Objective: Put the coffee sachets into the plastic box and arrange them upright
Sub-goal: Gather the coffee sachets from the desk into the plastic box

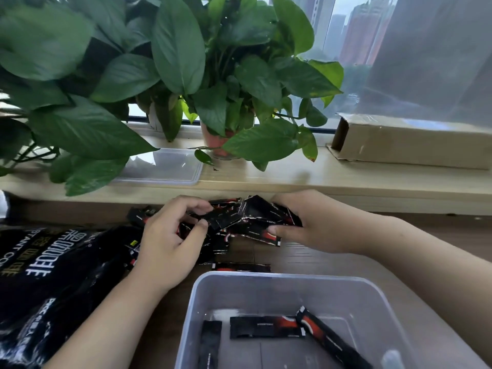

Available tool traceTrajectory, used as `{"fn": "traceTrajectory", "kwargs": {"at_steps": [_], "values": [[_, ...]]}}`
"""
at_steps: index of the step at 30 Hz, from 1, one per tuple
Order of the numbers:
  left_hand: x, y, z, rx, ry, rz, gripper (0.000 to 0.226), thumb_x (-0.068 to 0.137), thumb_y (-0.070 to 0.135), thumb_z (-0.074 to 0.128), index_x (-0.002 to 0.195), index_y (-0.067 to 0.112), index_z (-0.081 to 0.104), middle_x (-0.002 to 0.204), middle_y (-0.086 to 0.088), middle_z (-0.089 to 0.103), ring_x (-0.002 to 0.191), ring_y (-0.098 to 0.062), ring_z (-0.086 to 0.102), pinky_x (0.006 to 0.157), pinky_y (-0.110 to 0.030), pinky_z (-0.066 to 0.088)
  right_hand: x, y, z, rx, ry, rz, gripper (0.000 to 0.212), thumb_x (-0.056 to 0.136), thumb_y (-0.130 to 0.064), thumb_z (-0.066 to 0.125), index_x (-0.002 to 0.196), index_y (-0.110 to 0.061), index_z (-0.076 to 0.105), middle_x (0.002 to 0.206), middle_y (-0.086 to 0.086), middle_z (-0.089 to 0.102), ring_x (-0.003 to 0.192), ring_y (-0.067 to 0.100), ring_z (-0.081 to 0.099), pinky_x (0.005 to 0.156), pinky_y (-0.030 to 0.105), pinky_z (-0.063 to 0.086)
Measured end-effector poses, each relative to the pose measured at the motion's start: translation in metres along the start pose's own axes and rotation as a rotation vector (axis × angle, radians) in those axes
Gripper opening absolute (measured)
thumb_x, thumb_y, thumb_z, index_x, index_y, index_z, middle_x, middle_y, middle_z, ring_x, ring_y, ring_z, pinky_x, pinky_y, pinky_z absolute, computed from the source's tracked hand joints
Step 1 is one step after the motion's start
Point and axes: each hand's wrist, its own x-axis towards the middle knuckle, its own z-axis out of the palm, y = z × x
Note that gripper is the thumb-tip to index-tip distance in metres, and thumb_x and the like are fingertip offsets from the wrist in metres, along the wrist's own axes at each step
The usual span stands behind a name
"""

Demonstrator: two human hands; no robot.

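Note:
A pile of black coffee sachets (234,225) with red marks lies on the wooden table against the window ledge. My left hand (170,241) pinches sachets at the pile's left side. My right hand (314,222) grips a bundle of sachets at the pile's right. The translucent plastic box (269,286) stands open in front of me. Three sachets (266,327) are inside it: two lying flat, one leaning toward the right wall. One sachet (241,267) lies loose just behind the box.
A large black coffee bag (53,275) lies at the left. The box's clear lid (162,166) rests on the ledge under potted plants (218,107). A long cardboard box (410,139) sits on the ledge at the right, by the window.

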Motion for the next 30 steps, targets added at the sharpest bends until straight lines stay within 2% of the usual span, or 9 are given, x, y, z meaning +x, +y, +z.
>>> {"fn": "traceTrajectory", "kwargs": {"at_steps": [3, 5, 8, 12, 17, 22, 26, 27, 30], "values": [[-0.003, -0.001, -0.005, -0.004, -0.036, 0.021, 0.027, 0.081, 0.011, 0.062, 0.099, 0.030, 0.067, 0.099, 0.014, 0.072, 0.088, -0.010, 0.068, 0.077, -0.025, 0.054, -0.017, -0.019, -0.015, -0.033, 0.002, 0.008, 0.016, 0.093, -0.042, 0.061, 0.098, -0.027, 0.056, 0.078, -0.015, 0.057, 0.069, 0.002, 0.054, 0.059, 0.017, 0.039], [-0.004, 0.000, -0.009, -0.015, -0.066, -0.013, 0.023, 0.082, 0.014, 0.062, 0.099, 0.028, 0.067, 0.095, 0.015, 0.072, 0.075, -0.011, 0.065, 0.070, -0.029, 0.054, -0.034, -0.038, -0.027, -0.020, -0.010, 0.003, 0.014, 0.091, -0.042, 0.064, 0.089, -0.032, 0.054, 0.072, -0.017, 0.057, 0.068, 0.002, 0.054, 0.057, 0.016, 0.038], [-0.004, 0.000, -0.011, 0.010, -0.099, 0.001, 0.020, 0.082, 0.019, 0.060, 0.098, 0.031, 0.065, 0.093, 0.017, 0.071, 0.060, -0.010, 0.057, 0.066, -0.026, 0.050, -0.056, -0.068, -0.038, 0.018, -0.135, 0.033, 0.021, 0.087, -0.044, 0.067, 0.078, -0.033, 0.052, 0.076, -0.019, 0.060, 0.068, 0.000, 0.055, 0.059, 0.015, 0.042], [-0.006, 0.003, -0.008, 0.006, -0.148, -0.002, 0.024, 0.082, 0.020, 0.059, 0.092, 0.041, 0.061, 0.092, 0.019, 0.070, 0.065, -0.021, 0.060, 0.070, -0.025, 0.049, -0.071, -0.085, -0.016, -0.029, -0.274, 0.094, 0.029, 0.082, -0.054, 0.068, 0.086, -0.027, 0.057, 0.078, -0.007, 0.062, 0.070, 0.007, 0.058, 0.060, 0.026, 0.048], [-0.006, 0.000, -0.007, 0.036, -0.158, -0.016, 0.026, 0.082, 0.023, 0.057, 0.090, 0.047, 0.061, 0.089, 0.020, 0.072, 0.068, -0.016, 0.063, 0.081, -0.033, 0.051, -0.078, -0.089, 0.013, -0.036, -0.345, 0.219, 0.045, 0.077, -0.068, 0.067, 0.099, -0.031, 0.053, 0.083, -0.012, 0.059, 0.070, 0.004, 0.054, 0.060, 0.025, 0.044], [-0.007, 0.001, -0.006, 0.029, -0.163, 0.000, 0.022, 0.083, 0.016, 0.057, 0.098, 0.031, 0.063, 0.086, 0.015, 0.072, 0.072, -0.024, 0.065, 0.077, -0.037, 0.056, -0.081, -0.084, 0.015, 0.007, -0.285, 0.245, 0.037, 0.082, -0.063, 0.065, 0.098, -0.031, 0.056, 0.087, -0.006, 0.065, 0.071, 0.010, 0.059, 0.067, 0.031, 0.049], [-0.008, -0.001, -0.006, 0.026, -0.181, -0.006, 0.022, 0.085, 0.018, 0.057, 0.098, 0.035, 0.062, 0.087, 0.017, 0.071, 0.075, -0.025, 0.066, 0.078, -0.042, 0.057, -0.083, -0.084, 0.011, 0.112, -0.290, 0.245, 0.032, 0.076, -0.061, 0.072, 0.099, -0.040, 0.061, 0.092, -0.019, 0.066, 0.075, -0.008, 0.059, 0.064, 0.012, 0.045], [-0.007, -0.002, -0.006, 0.026, -0.180, -0.006, 0.022, 0.085, 0.018, 0.057, 0.098, 0.036, 0.062, 0.087, 0.017, 0.071, 0.075, -0.026, 0.066, 0.078, -0.042, 0.057, -0.084, -0.084, 0.010, 0.141, -0.288, 0.245, 0.033, 0.076, -0.059, 0.074, 0.102, -0.041, 0.064, 0.094, -0.022, 0.067, 0.077, -0.009, 0.061, 0.066, 0.010, 0.046], [-0.007, -0.001, -0.005, 0.020, -0.180, -0.004, 0.023, 0.085, 0.017, 0.057, 0.098, 0.035, 0.062, 0.087, 0.016, 0.071, 0.076, -0.026, 0.067, 0.078, -0.042, 0.057, -0.088, -0.082, 0.003, 0.165, -0.198, 0.234, 0.030, 0.077, -0.054, 0.074, 0.103, -0.040, 0.068, 0.092, -0.027, 0.071, 0.078, -0.007, 0.067, 0.073, 0.017, 0.052]]}}
